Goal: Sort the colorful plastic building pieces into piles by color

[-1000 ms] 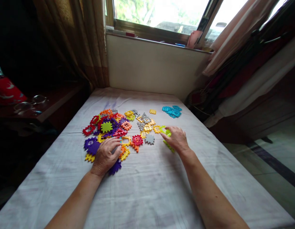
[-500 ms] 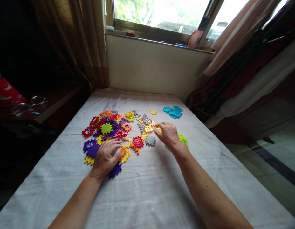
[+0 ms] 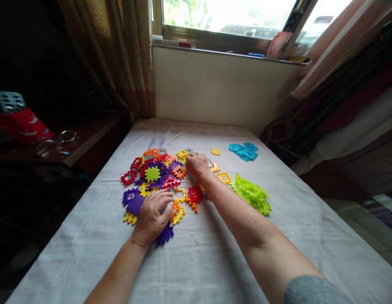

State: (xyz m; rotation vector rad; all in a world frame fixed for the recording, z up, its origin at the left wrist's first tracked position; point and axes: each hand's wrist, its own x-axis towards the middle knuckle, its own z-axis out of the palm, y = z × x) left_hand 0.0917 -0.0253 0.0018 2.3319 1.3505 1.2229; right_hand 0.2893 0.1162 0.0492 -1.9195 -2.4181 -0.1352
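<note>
Colourful plastic pieces with notched edges lie in a mixed pile on the left-centre of the bed-like surface. My left hand (image 3: 154,215) rests on its near side with fingers spread, over purple (image 3: 134,204) and orange pieces. Stretched to the pile's far right, my right hand (image 3: 197,164) has its fingers bent down beside yellow pieces (image 3: 182,155); its fingertips are hidden, and so is anything in them. A green square (image 3: 152,173) tops the pile. Light green pieces (image 3: 251,195) are heaped under the right forearm's far side, and blue ones (image 3: 243,151) lie farther back.
A pale cloth (image 3: 196,270) covers the surface. One yellow-orange square (image 3: 215,151) lies alone near the back. Glasses (image 3: 58,141) and a red patterned container (image 3: 25,126) stand on a dark side table at left. Clothes hang at right.
My right hand has moved left and away, from the light orange pieces to the pile's far right edge. The light green heap has come into fuller view. The camera view has shifted slightly left.
</note>
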